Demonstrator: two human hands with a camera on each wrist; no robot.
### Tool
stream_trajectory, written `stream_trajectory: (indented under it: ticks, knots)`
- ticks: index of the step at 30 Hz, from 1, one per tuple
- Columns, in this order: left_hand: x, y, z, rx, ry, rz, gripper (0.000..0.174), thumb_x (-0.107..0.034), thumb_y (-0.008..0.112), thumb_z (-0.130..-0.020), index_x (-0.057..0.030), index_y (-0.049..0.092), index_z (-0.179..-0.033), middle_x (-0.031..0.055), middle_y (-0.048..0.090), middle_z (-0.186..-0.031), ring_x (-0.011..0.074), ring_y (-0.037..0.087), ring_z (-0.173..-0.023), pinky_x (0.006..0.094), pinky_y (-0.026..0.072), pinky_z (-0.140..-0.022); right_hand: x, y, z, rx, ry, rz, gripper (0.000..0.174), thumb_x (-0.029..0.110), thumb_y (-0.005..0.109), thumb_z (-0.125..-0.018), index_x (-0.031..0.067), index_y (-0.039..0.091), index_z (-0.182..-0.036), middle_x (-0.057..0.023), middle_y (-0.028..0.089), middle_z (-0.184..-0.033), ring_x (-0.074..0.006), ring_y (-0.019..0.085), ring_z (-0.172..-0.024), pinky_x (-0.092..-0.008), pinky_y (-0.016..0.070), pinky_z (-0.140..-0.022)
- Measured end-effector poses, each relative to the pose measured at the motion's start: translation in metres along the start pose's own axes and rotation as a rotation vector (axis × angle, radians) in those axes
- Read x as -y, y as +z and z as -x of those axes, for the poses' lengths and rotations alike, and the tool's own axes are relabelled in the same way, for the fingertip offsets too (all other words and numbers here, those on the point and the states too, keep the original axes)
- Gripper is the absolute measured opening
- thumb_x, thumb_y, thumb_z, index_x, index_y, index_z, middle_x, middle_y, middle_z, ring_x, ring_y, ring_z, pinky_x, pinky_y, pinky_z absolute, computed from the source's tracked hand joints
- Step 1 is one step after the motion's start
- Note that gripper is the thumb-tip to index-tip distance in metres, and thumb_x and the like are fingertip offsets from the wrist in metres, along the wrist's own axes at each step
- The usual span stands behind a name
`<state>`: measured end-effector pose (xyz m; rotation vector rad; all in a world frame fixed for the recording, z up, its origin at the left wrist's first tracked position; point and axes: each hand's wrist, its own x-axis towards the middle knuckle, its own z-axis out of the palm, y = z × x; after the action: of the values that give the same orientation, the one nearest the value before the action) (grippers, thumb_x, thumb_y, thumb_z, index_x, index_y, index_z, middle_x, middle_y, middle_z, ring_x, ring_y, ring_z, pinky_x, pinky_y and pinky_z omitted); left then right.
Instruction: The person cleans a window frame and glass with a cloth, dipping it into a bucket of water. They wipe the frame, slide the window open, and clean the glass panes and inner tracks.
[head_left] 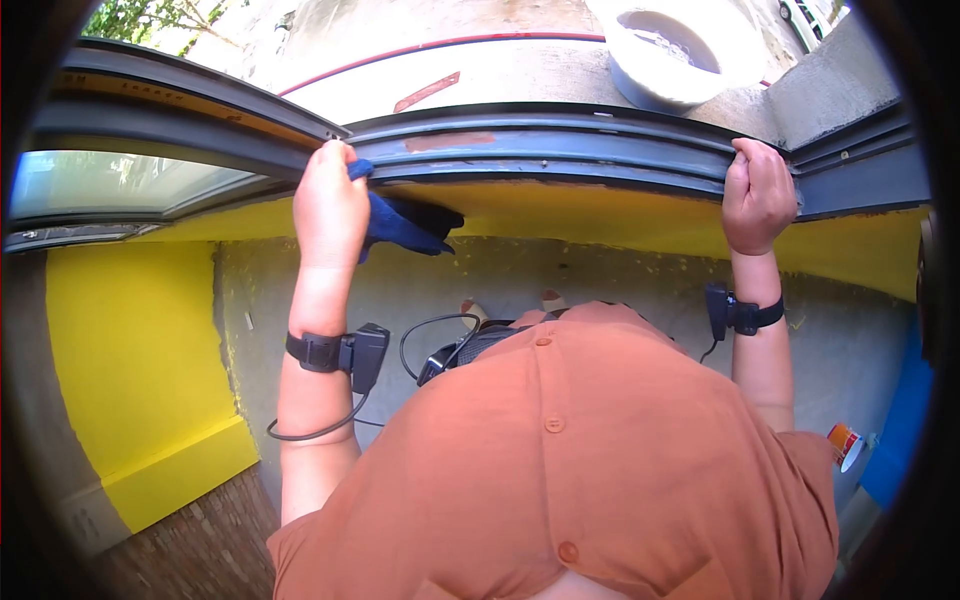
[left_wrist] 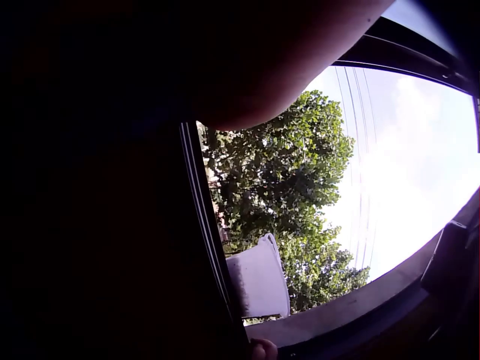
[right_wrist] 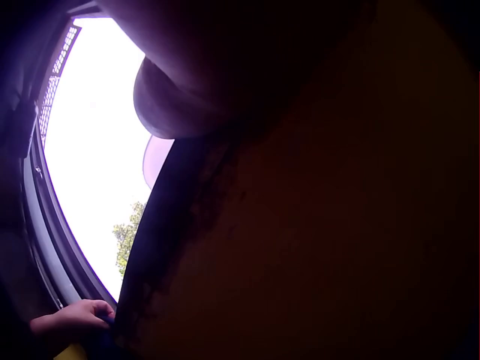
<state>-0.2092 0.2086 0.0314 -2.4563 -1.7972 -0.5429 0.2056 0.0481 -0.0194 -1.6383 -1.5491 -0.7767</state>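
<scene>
A dark grey window frame [head_left: 560, 150] with several tracks crosses the top of the head view. My left hand [head_left: 330, 205] pinches a dark blue cloth [head_left: 405, 222] at the frame's left part, beside the edge of a sash [head_left: 200, 110]; the cloth hangs below the hand over the yellow wall. At the frame's right end, my right hand [head_left: 758, 195] grips the lower track with curled fingers. In the right wrist view the near hand [right_wrist: 184, 94] is dark, and the left hand [right_wrist: 75, 319] shows small at the frame. The near hand [left_wrist: 270, 67] fills the top of the left wrist view.
Outside the window stand a white bucket [head_left: 670, 60] and a flat reddish strip [head_left: 427, 91], with a red hose [head_left: 480, 40] running behind. Below the frame is a yellow and grey wall [head_left: 140, 370]. An orange and white cup [head_left: 846, 447] lies at the lower right.
</scene>
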Motion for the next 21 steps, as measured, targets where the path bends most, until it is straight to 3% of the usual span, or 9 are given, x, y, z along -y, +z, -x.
stream_trajectory:
  ticks: [2, 6, 13, 18, 21]
  knots:
    - [-0.015, 0.001, 0.003, 0.0, 0.09, 0.036, 0.012, -0.002, 0.063, -0.085, -0.0051, 0.06, -0.096, 0.016, 0.067, -0.097, 0.0377, 0.066, -0.09, 0.0443, 0.0538, -0.078, 0.0, 0.0, 0.0, -0.006, -0.008, 0.01, 0.011, 0.004, 0.061, -0.087, 0.0063, 0.069, -0.094, -0.009, 0.07, -0.089, -0.0269, 0.068, -0.081, -0.0359, 0.054, -0.073]
    - [-0.041, -0.001, 0.005, 0.034, 0.085, 0.132, 0.006, -0.004, 0.063, -0.087, -0.0032, 0.06, -0.092, 0.0202, 0.064, -0.088, 0.0399, 0.064, -0.083, 0.0424, 0.0518, -0.074, -0.001, -0.001, -0.001, -0.004, -0.008, 0.014, 0.011, 0.004, 0.06, -0.087, 0.0061, 0.069, -0.094, -0.0093, 0.07, -0.089, -0.027, 0.068, -0.081, -0.0358, 0.054, -0.073]
    - [-0.074, -0.002, 0.005, 0.117, 0.117, 0.11, 0.011, -0.003, 0.064, -0.084, -0.006, 0.063, -0.095, 0.0168, 0.068, -0.091, 0.0379, 0.067, -0.086, 0.044, 0.0538, -0.077, 0.0, -0.001, 0.0, -0.007, -0.006, 0.01, 0.011, 0.005, 0.061, -0.086, 0.0062, 0.068, -0.094, -0.0091, 0.07, -0.089, -0.0268, 0.068, -0.081, -0.0361, 0.0536, -0.072]
    - [-0.11, 0.013, 0.011, 0.054, 0.289, 0.248, 0.01, -0.003, 0.064, -0.084, -0.005, 0.062, -0.094, 0.0176, 0.067, -0.088, 0.0394, 0.065, -0.084, 0.0434, 0.0526, -0.074, -0.003, 0.0, 0.002, -0.016, -0.016, 0.016, 0.011, 0.006, 0.062, -0.085, 0.0074, 0.068, -0.094, -0.0086, 0.069, -0.089, -0.0267, 0.067, -0.08, -0.0365, 0.0533, -0.072]
    - [-0.131, 0.01, 0.011, 0.112, 0.317, 0.184, 0.012, -0.002, 0.064, -0.082, -0.0048, 0.062, -0.094, 0.0172, 0.067, -0.089, 0.038, 0.066, -0.087, 0.0438, 0.0532, -0.075, -0.003, 0.0, 0.002, -0.019, -0.014, 0.018, 0.011, 0.007, 0.062, -0.084, 0.008, 0.068, -0.093, -0.0082, 0.069, -0.088, -0.0265, 0.067, -0.079, -0.0364, 0.0531, -0.071]
